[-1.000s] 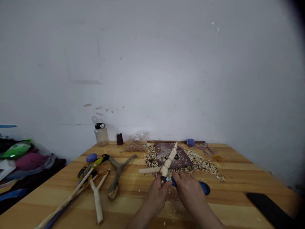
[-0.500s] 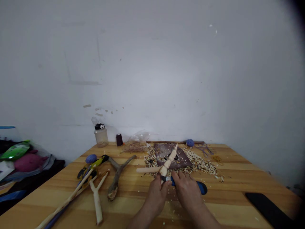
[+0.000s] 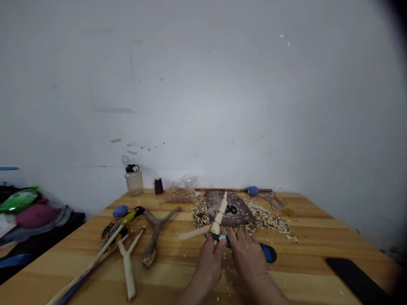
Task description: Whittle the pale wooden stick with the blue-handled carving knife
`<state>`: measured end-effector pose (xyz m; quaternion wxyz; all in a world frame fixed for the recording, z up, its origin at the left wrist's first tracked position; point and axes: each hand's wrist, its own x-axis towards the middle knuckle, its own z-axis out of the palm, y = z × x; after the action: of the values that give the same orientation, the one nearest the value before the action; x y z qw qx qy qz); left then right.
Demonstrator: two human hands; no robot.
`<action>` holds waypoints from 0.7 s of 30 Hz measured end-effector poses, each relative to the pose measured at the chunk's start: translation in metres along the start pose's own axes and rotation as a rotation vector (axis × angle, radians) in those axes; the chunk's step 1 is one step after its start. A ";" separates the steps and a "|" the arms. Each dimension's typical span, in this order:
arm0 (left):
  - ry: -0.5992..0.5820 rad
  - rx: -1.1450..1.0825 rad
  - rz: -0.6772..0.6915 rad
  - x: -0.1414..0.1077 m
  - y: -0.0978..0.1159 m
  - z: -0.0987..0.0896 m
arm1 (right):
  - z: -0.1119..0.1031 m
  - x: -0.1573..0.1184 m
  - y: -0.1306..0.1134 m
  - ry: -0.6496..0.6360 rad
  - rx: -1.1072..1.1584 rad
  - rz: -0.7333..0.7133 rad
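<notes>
My left hand (image 3: 206, 260) is wrapped round the lower end of a peeled, forked stick (image 3: 218, 218). One notched prong of that stick points away from me, and a smooth prong reaches out to the left. In my right hand (image 3: 248, 254) is a knife (image 3: 269, 253) with a blue and black handle. The knife lies across the stick just below the fork, its front end touching the wood by my left thumb. Most of the blade is hidden. Beyond the hands lies a dark reddish-brown sheet (image 3: 244, 215) with black-handled scissors (image 3: 233, 209) on it.
Wood shavings (image 3: 270, 218) spread around the sheet. At left lie a bark-covered forked branch (image 3: 154, 241), a peeled forked stick (image 3: 127, 264), long sticks (image 3: 85, 273) and yellow-black pruners (image 3: 132, 215). A bottle (image 3: 135, 182) and thread spool (image 3: 158, 186) stand at back; a black phone-like slab (image 3: 356, 277) lies right.
The forked stick has turned in my left hand: its notched prong swung left and its side prong dipped. Both hands keep their grips in nearly the same place.
</notes>
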<state>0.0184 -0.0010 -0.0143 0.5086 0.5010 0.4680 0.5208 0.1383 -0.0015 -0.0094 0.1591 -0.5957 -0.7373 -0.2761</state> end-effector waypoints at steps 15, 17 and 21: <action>-0.303 -0.424 -0.267 -0.003 0.010 -0.011 | 0.012 0.003 0.012 -0.312 0.908 0.082; -0.340 -0.439 -0.259 -0.003 0.009 -0.014 | 0.017 0.003 0.013 -0.337 1.044 0.060; -0.376 -0.461 -0.281 -0.002 0.008 -0.016 | 0.022 0.004 0.014 -0.348 1.166 0.032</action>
<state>0.0015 -0.0029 -0.0070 0.7531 0.3907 0.3002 0.4360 0.1530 0.0171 -0.0213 0.3405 -0.4580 -0.7731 0.2769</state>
